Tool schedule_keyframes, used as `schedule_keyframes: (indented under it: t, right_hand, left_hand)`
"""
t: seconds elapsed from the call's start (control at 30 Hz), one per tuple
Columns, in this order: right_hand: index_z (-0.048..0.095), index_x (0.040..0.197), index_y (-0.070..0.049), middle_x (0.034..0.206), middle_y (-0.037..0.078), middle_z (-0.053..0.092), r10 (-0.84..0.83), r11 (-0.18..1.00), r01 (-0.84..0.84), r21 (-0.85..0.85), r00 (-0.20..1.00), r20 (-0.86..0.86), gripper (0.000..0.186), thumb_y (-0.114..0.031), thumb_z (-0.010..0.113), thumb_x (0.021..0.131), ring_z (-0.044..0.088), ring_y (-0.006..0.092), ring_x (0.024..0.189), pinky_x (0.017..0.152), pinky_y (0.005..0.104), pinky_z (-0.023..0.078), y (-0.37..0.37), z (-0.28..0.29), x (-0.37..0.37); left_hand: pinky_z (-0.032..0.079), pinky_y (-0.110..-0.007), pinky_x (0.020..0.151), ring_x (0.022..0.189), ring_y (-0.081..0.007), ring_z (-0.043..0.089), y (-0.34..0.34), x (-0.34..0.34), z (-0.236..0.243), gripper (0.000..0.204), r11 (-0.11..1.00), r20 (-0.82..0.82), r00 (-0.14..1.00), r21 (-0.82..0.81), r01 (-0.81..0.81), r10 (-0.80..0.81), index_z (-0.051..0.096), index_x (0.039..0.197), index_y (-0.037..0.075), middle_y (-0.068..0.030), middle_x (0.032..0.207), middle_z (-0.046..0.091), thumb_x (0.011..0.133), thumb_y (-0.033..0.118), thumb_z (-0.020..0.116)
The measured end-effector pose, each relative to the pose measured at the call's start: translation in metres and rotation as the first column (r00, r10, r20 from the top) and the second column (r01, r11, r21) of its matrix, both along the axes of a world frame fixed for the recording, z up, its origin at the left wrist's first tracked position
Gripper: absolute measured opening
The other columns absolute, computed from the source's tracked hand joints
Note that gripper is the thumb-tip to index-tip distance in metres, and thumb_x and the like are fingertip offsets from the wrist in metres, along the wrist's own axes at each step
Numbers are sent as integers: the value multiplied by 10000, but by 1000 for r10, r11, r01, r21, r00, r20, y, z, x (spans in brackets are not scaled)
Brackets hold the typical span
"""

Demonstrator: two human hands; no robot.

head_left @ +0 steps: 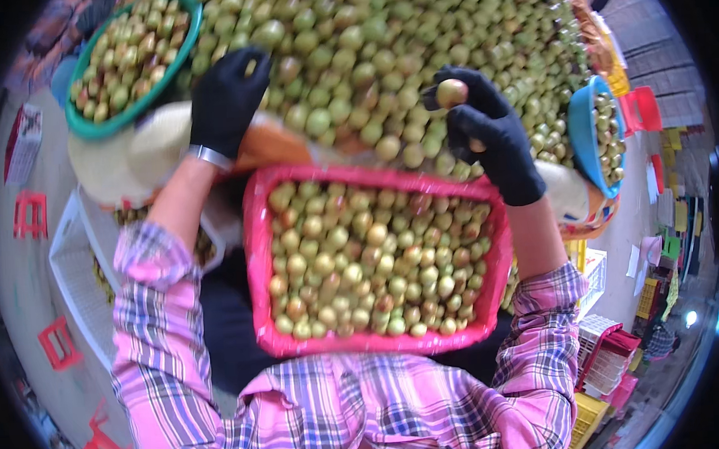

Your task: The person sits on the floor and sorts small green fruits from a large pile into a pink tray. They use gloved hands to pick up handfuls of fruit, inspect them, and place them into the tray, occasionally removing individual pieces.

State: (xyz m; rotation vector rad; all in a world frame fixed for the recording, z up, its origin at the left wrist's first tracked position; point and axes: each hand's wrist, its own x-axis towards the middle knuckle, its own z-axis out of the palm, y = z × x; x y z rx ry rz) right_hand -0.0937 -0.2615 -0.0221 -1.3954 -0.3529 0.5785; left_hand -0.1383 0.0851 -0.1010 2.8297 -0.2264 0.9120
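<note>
A big heap of small round green-and-brown fruit (351,40), like jujubes, spreads across the far side. My right hand (492,134), in a black glove, pinches one jujube (452,92) between thumb and fingers over the heap's near right part. A small pale patch shows lower in that hand; what it is I cannot tell. At the heap's left edge, my left hand (230,102) is also gloved in black, its fingers curled together. A small yellowish spot shows between them, too blurred to name. Before my body lies a pink-rimmed basket (258,253), filled with jujubes.
A green basin (72,117) of jujubes is at the far left, a blue basin (583,134) of them at the right. White crates (76,253) are beside my left arm. Red stools (32,215) stand on the left floor; stacked crates (610,358) are at right.
</note>
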Motion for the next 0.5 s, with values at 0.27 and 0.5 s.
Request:
schedule_keyframes:
  t: [0.27,0.5]
  right_hand:
    - [616,1155,-55,793,-88,469,129,859,91,-503,914,384,370,-36,757,813,443,26,686,618,191,406,1,-64,-120]
    - [637,1149,-123,914,66,677,316,736,110,-668,817,482,416,-134,770,755,649,184,717,668,305,522,49,-73,-170]
  left_hand:
    - [503,-453,593,669,-337,650,-19,15,4,189,964,87,984,-228,-134,158,647,768,100,-132,727,655,841,271,611]
    - [523,-454,653,732,-322,670,-13,12,10,222,956,45,983,-245,-160,176,662,855,123,-128,796,678,842,339,614]
